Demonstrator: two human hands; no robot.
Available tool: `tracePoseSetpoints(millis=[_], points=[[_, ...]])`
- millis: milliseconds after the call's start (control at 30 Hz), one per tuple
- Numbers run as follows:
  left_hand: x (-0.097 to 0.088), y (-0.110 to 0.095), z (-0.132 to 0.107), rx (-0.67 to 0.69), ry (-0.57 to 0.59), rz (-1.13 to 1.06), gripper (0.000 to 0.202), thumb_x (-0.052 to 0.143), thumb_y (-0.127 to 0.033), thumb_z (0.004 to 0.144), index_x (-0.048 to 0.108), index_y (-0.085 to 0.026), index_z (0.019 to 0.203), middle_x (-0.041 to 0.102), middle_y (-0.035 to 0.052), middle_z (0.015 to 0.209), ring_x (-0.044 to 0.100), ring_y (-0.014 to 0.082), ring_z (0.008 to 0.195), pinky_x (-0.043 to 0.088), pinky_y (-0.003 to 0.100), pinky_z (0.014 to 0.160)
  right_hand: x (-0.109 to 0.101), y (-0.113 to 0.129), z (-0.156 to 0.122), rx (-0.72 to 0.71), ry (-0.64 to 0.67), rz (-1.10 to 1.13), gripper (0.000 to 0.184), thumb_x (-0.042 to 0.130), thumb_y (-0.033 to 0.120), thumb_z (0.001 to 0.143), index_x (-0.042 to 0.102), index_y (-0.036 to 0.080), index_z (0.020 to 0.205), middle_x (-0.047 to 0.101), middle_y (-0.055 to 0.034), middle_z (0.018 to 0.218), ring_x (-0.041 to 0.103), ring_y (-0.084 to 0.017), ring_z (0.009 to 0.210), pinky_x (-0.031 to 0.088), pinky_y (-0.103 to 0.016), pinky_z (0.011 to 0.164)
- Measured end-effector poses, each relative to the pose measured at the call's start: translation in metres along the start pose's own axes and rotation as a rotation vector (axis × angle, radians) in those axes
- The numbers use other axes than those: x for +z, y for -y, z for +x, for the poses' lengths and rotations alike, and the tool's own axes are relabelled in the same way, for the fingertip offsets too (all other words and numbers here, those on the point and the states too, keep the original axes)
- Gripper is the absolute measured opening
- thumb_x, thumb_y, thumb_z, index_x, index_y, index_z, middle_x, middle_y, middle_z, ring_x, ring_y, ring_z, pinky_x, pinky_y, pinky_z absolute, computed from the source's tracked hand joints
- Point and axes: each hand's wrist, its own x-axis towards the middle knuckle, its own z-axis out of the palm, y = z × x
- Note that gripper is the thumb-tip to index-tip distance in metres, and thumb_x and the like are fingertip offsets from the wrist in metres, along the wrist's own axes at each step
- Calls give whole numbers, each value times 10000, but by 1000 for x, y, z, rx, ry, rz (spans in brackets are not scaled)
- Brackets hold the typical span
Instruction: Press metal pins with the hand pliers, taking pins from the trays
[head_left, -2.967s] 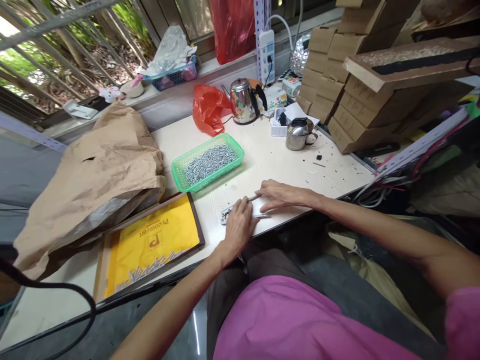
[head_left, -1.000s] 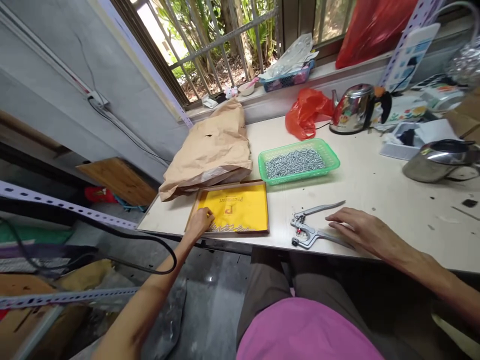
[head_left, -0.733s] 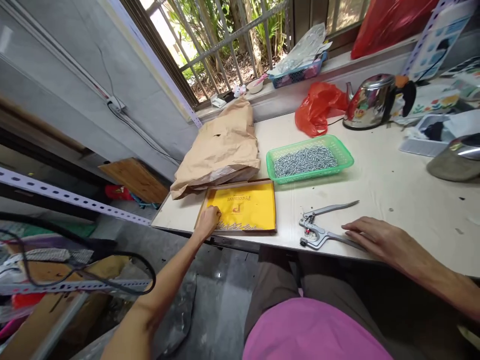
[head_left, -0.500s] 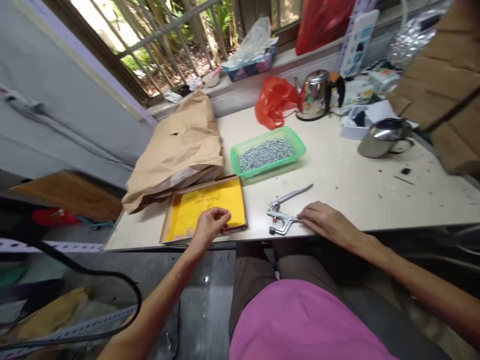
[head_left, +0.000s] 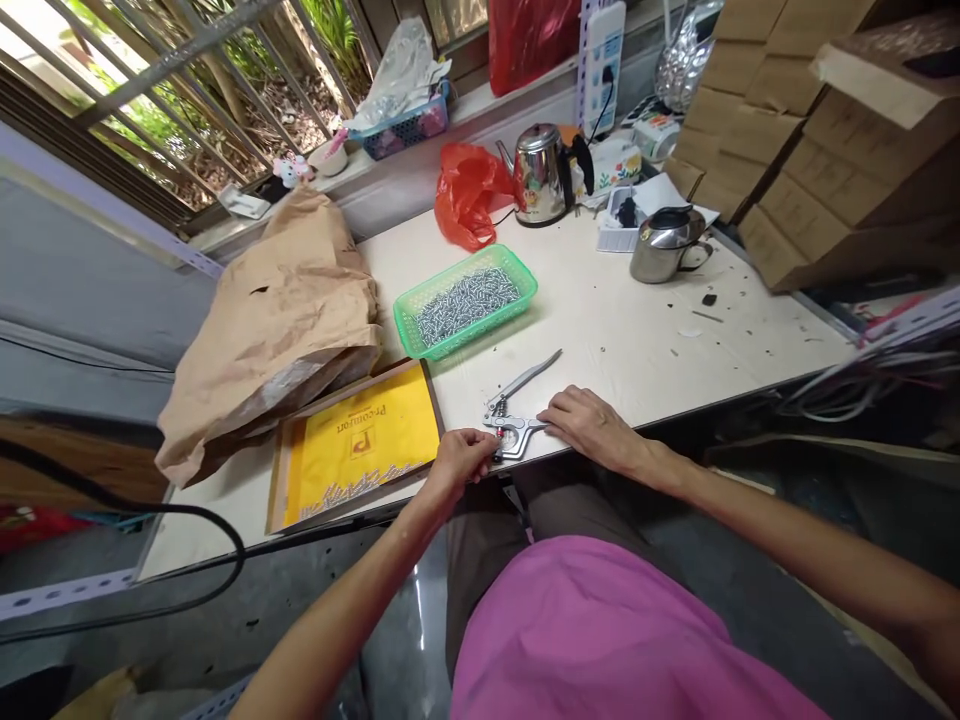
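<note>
A pair of silver snap-fastener pliers (head_left: pixel 520 426) lies near the table's front edge, its handles spread apart. My right hand (head_left: pixel 589 425) is closed over the end of the lower handle, fingers bent against the tabletop. At the jaw end, my left hand (head_left: pixel 463 458) has thumb and fingertips pinched together, right by the jaws; whatever they hold is too small to make out. Left of that hand is a shallow tray (head_left: pixel 431 400) lined with a yellow sheet (head_left: pixel 330 430), with a row of small pale metal pieces (head_left: pixel 356 488) along its front side.
A green basket (head_left: pixel 397 315) full of small metal pieces stands behind the pliers. Around the table are a brown paper bag (head_left: pixel 274 300), a red plastic bag (head_left: pixel 466 195), a kettle (head_left: pixel 541 180) and a steel pot (head_left: pixel 664 250). Cardboard boxes (head_left: pixel 840 200) rise at the right.
My left hand has moved from above the yellow-lined tray to the jaws of the pliers. My right hand stays on the handle. The view has shifted to the right.
</note>
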Motion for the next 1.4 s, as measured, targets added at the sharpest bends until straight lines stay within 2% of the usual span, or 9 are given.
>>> tracePoseSetpoints(millis=[300,433,567,667,900,1000,1133,1267,1400], points=[[-8,-12,8,-125,167,118,227,713,-339,688,608,-139,662,484,-61,391,393,47,341,279,171,380,-6,-4,0,8,65,74,249,506,326,943,660,187,1081,622,-119,1067,526,-254,1005,413,-382,838],[-8,-14,9,-135,167,146,251,725,-354,673,594,-142,649,492,-59,402,417,50,355,296,173,390,-18,-23,9,13,76,78,724,620,581,812,459,163,1380,376,-209,1457,350,-358,1324,349,-504,1026],[-6,-14,6,-143,147,136,266,734,-366,669,591,-142,667,486,-70,411,416,45,351,292,173,392,-30,-44,29,-5,265,11,1028,673,701,674,332,138,1463,277,-233,1520,181,-425,1409,207,-608,1093],[-4,-15,4,-141,135,125,278,743,-372,662,589,-141,671,483,-74,417,414,46,350,289,176,393,-35,-47,41,-41,341,-18,1003,692,683,657,370,136,1434,377,-231,1457,281,-423,1361,227,-617,1070],[-5,-12,0,-137,113,180,231,647,-349,770,585,-144,681,484,-60,451,433,68,380,330,200,423,-41,-33,41,-67,302,-55,714,701,464,751,470,119,1331,574,-187,1178,502,-327,1080,330,-488,954],[-3,-8,-7,48,-32,426,256,575,-371,838,626,-146,727,554,-11,547,530,117,490,413,243,509,-38,-31,34,-88,247,-42,539,665,394,800,527,131,1250,599,-151,1095,511,-288,1012,328,-433,928],[15,-11,-8,589,-232,790,215,596,-321,852,665,-171,990,655,82,978,608,220,922,489,337,794,-32,-30,30,-143,169,-13,436,636,333,832,548,110,1196,614,-136,1031,521,-255,949,346,-387,897],[36,-26,12,916,-105,959,503,668,-290,811,506,-176,1273,543,127,1306,494,278,1181,439,421,979,-29,-27,27,-95,142,10,511,649,336,822,505,92,1248,626,-152,1060,540,-271,990,358,-418,926],[41,-40,32,947,10,1096,659,685,-313,801,383,-160,1366,552,149,1267,519,282,1127,439,443,966,-40,-26,20,2,200,18,737,736,378,748,413,104,1352,561,-182,1220,500,-310,1112,351,-476,979]])
